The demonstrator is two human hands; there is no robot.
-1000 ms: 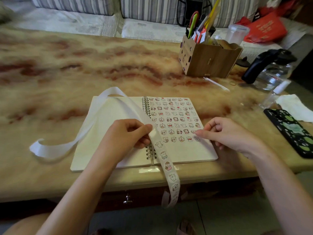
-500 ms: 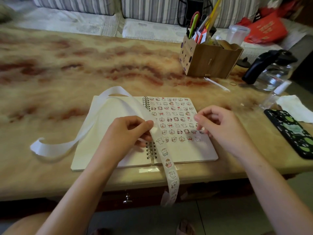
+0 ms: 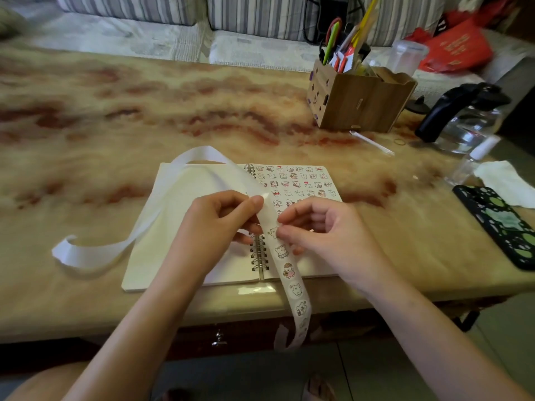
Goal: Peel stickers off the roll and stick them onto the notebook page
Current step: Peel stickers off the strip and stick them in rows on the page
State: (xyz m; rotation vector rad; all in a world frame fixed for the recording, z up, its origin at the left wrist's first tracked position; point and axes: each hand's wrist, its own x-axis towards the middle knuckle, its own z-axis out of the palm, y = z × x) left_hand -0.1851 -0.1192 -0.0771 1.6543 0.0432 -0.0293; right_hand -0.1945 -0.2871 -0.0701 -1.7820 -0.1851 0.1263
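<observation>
The sticker strip (image 3: 289, 270) runs lengthwise near to far, slightly slanted: the left hand (image 3: 214, 224) pinches its upper end above the spiral of the notebook (image 3: 150, 270), and its lower end hangs off the near edge of the table (image 3: 405, 270). The next sticker (image 3: 273, 232) sits just right of that pinch. The curled thumb and forefinger of the right hand (image 3: 321, 227) meet at its edge; whether they grip it cannot be told. The sticker-filled right page (image 3: 304, 183) lies just beyond, nearer the right hand. Peeled backing (image 3: 86, 257) loops away leftward
</observation>
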